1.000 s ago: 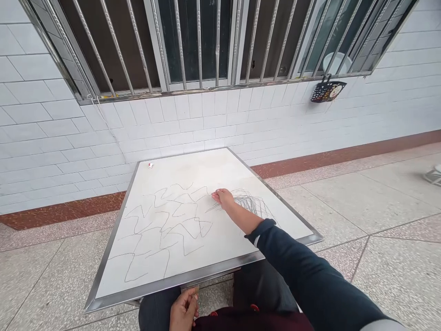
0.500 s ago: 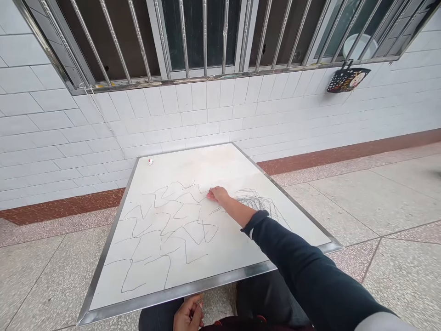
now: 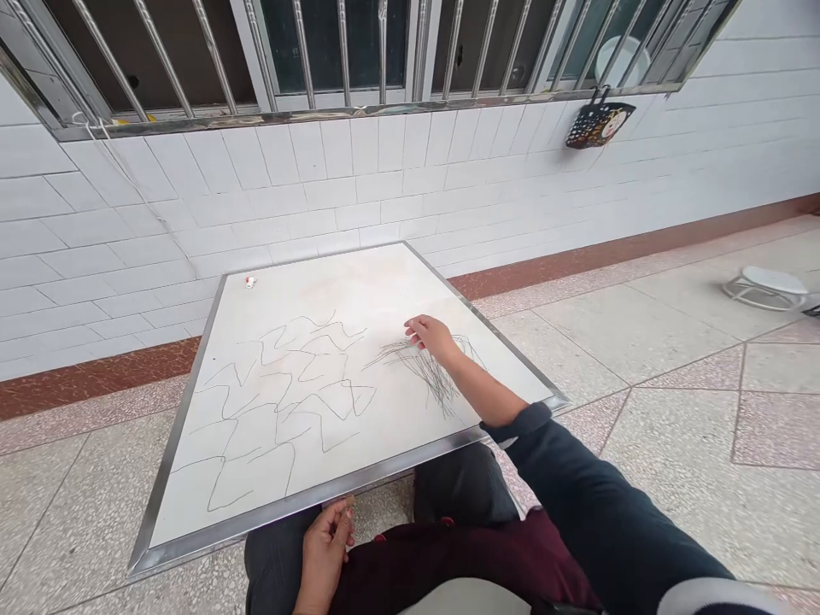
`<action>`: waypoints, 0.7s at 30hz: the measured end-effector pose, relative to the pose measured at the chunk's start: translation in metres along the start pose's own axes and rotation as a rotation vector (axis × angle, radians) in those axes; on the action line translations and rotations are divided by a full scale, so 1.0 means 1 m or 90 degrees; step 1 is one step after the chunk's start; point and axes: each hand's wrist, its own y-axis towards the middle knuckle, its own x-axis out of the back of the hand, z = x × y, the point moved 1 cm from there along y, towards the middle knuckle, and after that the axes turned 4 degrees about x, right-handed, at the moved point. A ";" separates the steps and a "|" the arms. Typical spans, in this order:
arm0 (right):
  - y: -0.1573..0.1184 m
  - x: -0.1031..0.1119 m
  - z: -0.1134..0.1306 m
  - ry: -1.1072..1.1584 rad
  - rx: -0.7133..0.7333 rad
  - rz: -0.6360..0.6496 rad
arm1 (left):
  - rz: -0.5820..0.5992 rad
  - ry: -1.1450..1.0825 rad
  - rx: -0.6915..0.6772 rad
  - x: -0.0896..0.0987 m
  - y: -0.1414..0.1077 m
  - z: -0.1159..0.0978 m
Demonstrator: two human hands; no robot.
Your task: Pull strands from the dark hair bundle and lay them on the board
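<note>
A white tabletop (image 3: 359, 282) with a metal rim holds bent thin dark wires (image 3: 224, 461), spread out separately over its left and middle. More of these wires lie in a loose, straighter pile (image 3: 436, 376) on the right. My right hand (image 3: 432, 336) hovers at the far side of that pile, fingers loosely curled and slightly apart, with nothing visible in them. Below the table's front edge, my left hand (image 3: 330, 538) is closed, thumb against the fingers. A small brownish bit shows at its fingertips, too small to name.
A small red-and-white object (image 3: 250, 282) lies in the table's far left corner. Behind the table stands a white tiled wall (image 3: 288, 205) under a barred window. A dotted bag (image 3: 599, 125) hangs from the bars. To the right, a white stool (image 3: 765, 286) stands on the floor.
My right hand has moved right, from the ends of the laid-out wires to the pile. My view has shifted right, bringing the stool in. The left hand stays by the front edge.
</note>
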 end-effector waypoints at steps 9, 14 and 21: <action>-0.105 0.038 -0.055 -0.218 0.085 -0.068 | -0.005 0.003 -0.028 -0.004 -0.002 -0.007; -0.101 0.010 -0.047 -0.365 0.155 -0.014 | -0.009 0.013 -0.029 -0.004 -0.006 -0.010; -0.067 -0.007 -0.041 -0.537 0.117 0.037 | -0.018 0.023 -0.038 -0.001 -0.008 -0.007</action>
